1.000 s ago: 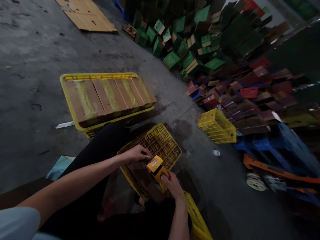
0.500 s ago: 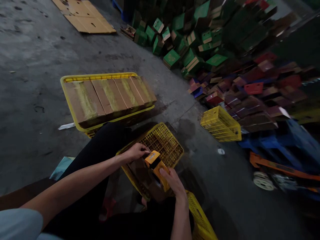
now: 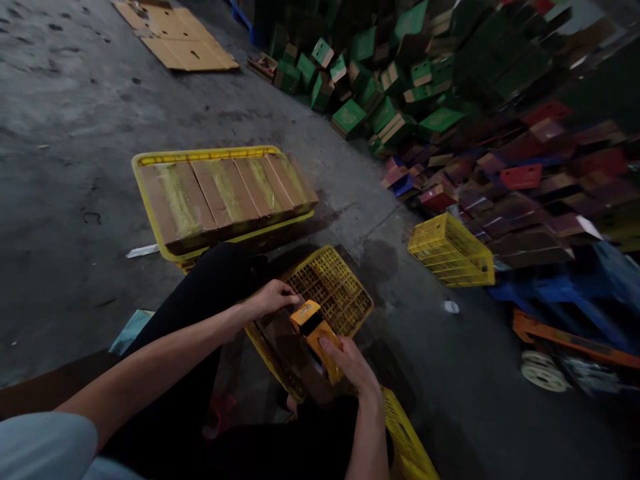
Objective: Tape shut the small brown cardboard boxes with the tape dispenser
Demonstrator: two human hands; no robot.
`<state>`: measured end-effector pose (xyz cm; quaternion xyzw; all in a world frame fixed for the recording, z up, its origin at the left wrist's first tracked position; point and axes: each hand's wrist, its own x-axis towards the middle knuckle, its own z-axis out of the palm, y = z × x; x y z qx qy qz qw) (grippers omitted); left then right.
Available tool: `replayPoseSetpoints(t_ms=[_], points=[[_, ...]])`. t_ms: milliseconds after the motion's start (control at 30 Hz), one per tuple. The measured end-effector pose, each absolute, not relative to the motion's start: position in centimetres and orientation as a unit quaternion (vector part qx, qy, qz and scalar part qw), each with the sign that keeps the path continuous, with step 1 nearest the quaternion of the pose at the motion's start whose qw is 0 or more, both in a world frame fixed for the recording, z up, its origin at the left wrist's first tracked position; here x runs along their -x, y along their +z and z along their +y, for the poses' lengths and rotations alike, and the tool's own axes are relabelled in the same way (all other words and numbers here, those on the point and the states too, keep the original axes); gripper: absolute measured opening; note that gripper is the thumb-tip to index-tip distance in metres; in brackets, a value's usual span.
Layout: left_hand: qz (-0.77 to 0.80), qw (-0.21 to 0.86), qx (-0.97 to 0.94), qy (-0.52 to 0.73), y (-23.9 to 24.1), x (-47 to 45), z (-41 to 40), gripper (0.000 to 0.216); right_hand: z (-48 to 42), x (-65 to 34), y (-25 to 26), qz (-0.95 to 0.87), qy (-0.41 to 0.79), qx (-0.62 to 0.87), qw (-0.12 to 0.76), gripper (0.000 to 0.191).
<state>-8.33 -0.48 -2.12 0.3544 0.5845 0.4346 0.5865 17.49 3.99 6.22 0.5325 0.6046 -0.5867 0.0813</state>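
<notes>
My right hand (image 3: 350,363) is wrapped round an orange-and-black object (image 3: 320,333), shaped like a tape dispenser; its exact kind is unclear in the dim light. My left hand (image 3: 275,298) is closed in a pinch just beside the object's far end. Whatever is between those fingertips is too small to make out. Below both hands, a yellow plastic crate (image 3: 357,317) with a grid bottom stands between my legs. Brown cardboard (image 3: 285,340) shows in its near part, partly covered by my hands.
Ahead to the left, another yellow crate (image 3: 205,155) holds several taped cartons (image 3: 227,193). A yellow crate (image 3: 450,250) lies to the right, near a pallet jack (image 3: 575,340). Green boxes (image 3: 350,117) and red boxes (image 3: 520,177) are heaped behind. Flattened cardboard (image 3: 187,43) lies far left.
The whole view has shifted slightly, so the surroundings sit a little further right. Both hands keep nearly the same pose round and beside the orange-and-black object.
</notes>
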Motion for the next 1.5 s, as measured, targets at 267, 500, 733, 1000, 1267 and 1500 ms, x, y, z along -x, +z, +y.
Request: replayPoseSetpoints(t_ms=[267,500,733,1000,1267,1500], points=[[0.674,0.502,-0.329,0.431,-3.7,11.5,-0.6,0.021,3.1,-19.7,6.8,0.585,-0.59,-0.55,0.079,0.051],[0.716,0.452,-0.349,0.402,-4.8,11.5,-1.5,0.02,3.1,-18.9,6.0,0.577,-0.592,-0.553,0.102,0.052],[0.727,0.447,-0.363,0.375,-5.5,11.5,-1.6,0.018,2.8,-17.8,6.4,0.599,-0.562,-0.559,0.109,0.05],[0.736,0.447,-0.359,0.359,-6.5,11.7,-1.9,0.017,3.3,-15.6,7.2,0.661,-0.521,-0.526,0.126,0.052],[0.739,0.461,-0.348,0.346,-7.5,11.1,-1.8,0.016,3.3,-15.3,7.4,0.682,-0.494,-0.522,0.137,0.056],[0.742,0.487,-0.337,0.315,-8.3,10.5,-1.6,0.013,3.3,-15.3,7.2,0.679,-0.482,-0.536,0.138,0.057]])
